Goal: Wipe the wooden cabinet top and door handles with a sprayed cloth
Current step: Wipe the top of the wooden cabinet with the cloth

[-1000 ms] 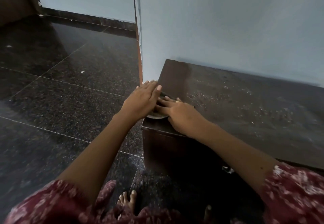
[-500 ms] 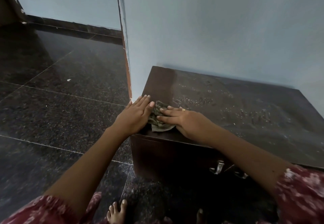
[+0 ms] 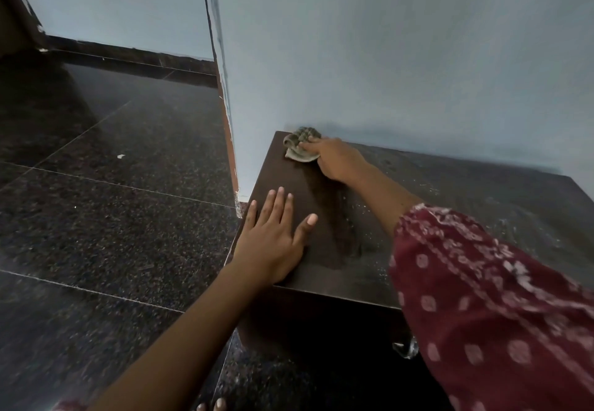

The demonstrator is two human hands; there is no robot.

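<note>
A low dark wooden cabinet stands against the pale blue wall; its top [image 3: 482, 205] is dusty with pale specks on the right, while a darker wiped strip runs along its left side. My right hand [image 3: 337, 160] grips a crumpled grey-green cloth [image 3: 300, 147] at the far left corner of the top, by the wall. My left hand [image 3: 273, 237] lies flat, fingers apart, on the near left corner. A metal door handle [image 3: 405, 348] shows on the cabinet front, partly hidden by my red patterned sleeve.
Dark speckled granite floor [image 3: 112, 218] spreads to the left. A wall corner [image 3: 225, 115] juts out just left of the cabinet. My toes [image 3: 212, 406] show at the bottom edge.
My right hand has pushed the cloth from the near left edge to the far left corner, leaving a darker wiped strip. My left hand let go of the cloth and now rests flat.
</note>
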